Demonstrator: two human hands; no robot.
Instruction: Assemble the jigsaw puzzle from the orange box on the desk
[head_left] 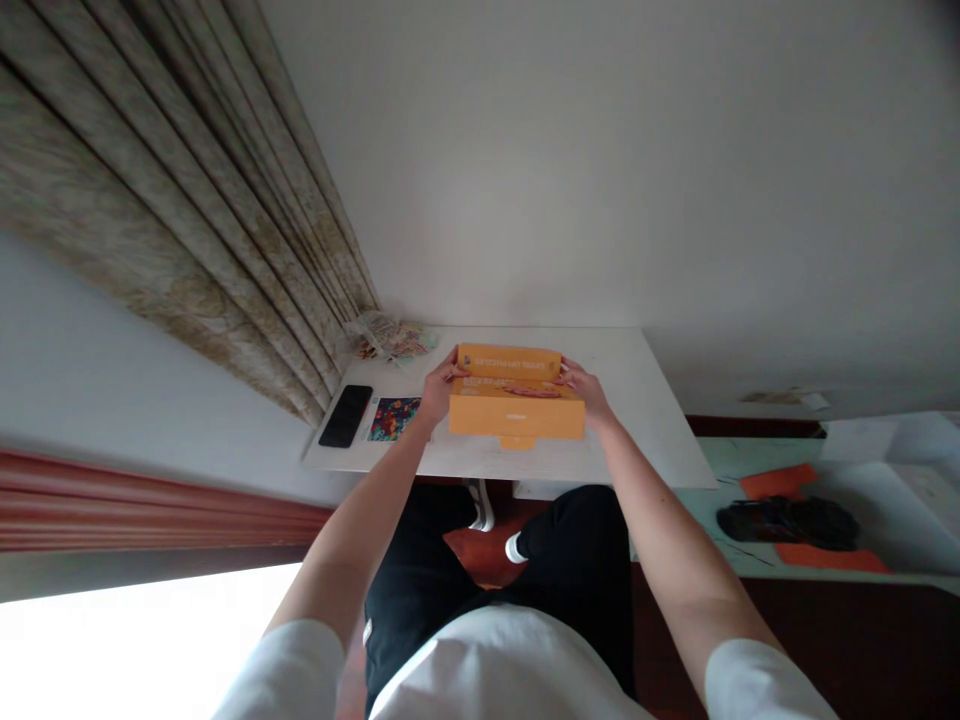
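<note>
An orange cardboard box (517, 416) with printed lettering is held over the white table, its front flap with a small tab hanging toward me. My left hand (441, 388) grips the box's left side near the far edge. At the opposite side, my right hand (586, 390) has its fingers closed on the box. The box's lettering reads upside down from here, and its inside is hidden. Left of it lie a colourful printed card (393, 419) and a black phone (346, 416).
Clear plastic bags with colourful contents (397, 340) sit at the table's (652, 440) back left corner, by patterned curtains (247, 170). A wall rises behind the table. To the right, a lower surface carries a black object (787, 522), orange pieces and a white open box (919, 500).
</note>
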